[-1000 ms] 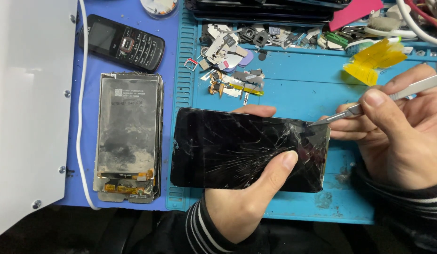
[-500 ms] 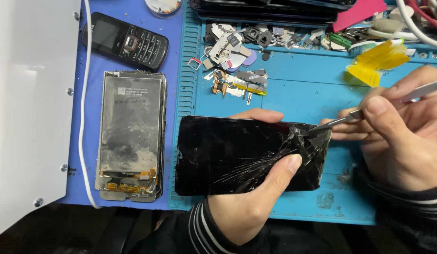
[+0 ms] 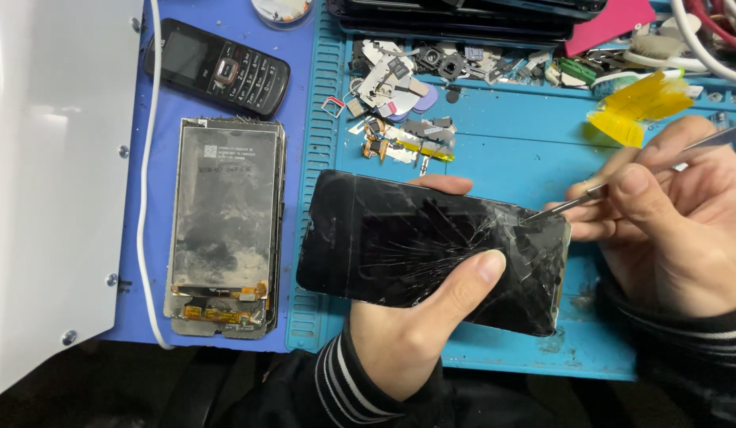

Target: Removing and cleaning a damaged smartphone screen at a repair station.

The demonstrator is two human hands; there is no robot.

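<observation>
Left hand (image 3: 415, 333) clamps the cracked smartphone (image 3: 431, 250) mid-frame; right hand (image 3: 669, 230) pinches metal tweezers (image 3: 613, 186) at its upper-right corner. Probably best: keep the tip shallow, grip firm.

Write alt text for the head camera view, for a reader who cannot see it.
A left hand holds a black smartphone with a shattered screen over a blue work mat, while the right hand presses a thin metal tool to its cracked upper right edge. A stripped screen panel, a black keypad phone and small loose parts lie nearby.
</observation>
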